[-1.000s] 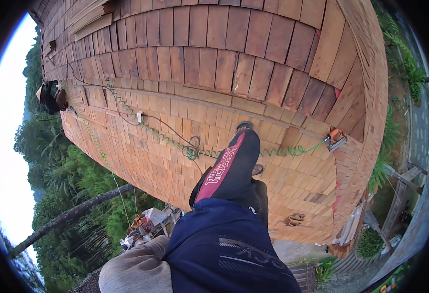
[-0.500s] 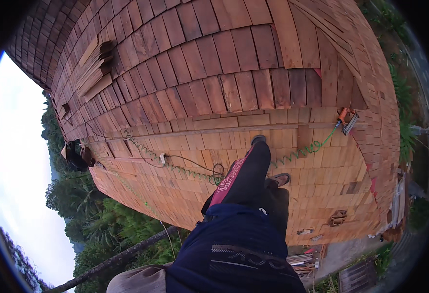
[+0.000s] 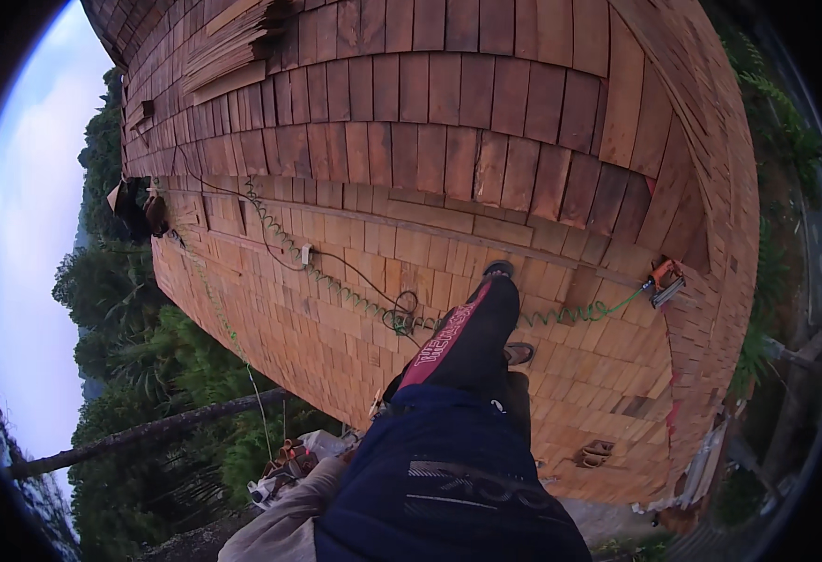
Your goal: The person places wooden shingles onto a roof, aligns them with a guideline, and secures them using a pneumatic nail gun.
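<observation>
Left hand and right hand are both out of sight, so whether either is open or closed cannot be told. Only a grey sleeve (image 3: 284,520) shows on the left, cut off by the lower edge and running behind the dark blue shirt (image 3: 439,459). A pale shape (image 3: 377,403) at the waist is too small to identify; neither earlier frame shows it. An orange nail gun (image 3: 662,278) lies at the right on the shingled roof (image 3: 336,337), joined to a green coiled hose (image 3: 570,317) that passes partly behind the legs (image 3: 476,328). At the far left, a person in a pale conical hat (image 3: 114,195) is dark and hard to make out. Since half a second ago the view has swung, bringing jumbled bags (image 3: 322,444) into sight beside the sleeve; the nail gun has not left its spot.
</observation>
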The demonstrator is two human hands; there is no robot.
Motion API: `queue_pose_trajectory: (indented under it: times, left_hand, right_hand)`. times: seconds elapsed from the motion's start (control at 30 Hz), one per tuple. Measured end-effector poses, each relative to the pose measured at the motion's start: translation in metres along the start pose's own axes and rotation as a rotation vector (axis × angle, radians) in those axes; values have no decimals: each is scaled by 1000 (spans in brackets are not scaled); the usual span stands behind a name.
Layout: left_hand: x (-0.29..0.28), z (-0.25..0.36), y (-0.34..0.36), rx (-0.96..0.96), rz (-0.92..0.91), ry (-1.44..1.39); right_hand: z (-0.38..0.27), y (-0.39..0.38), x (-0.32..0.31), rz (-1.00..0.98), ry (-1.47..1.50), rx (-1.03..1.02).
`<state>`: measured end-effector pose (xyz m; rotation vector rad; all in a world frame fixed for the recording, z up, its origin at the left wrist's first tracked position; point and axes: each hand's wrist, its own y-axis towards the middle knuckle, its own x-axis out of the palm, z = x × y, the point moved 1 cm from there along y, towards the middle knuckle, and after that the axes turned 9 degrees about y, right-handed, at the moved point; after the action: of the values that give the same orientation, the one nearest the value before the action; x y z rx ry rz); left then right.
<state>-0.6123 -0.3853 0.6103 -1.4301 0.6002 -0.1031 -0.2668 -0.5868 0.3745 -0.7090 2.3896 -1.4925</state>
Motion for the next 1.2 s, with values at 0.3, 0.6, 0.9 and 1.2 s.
queue_pose_trajectory:
  times: [0.3,0.6,0.9,1.2]
  left_hand:
    - [-82,69,-24,247,768,212]
    - [-64,270,-208,850,560,90]
    - [7,309,-226,1448,41,287]
    - [-8,200,-7,1279,460,430]
  right_hand:
    - [33,-117,-397,445,-505,141]
    - [-377,-157,-272,-283,626,-622]
    - [-444,-201,-208,-206,1362,-700]
    - [-465,-259,-279,-937,2211,-931]
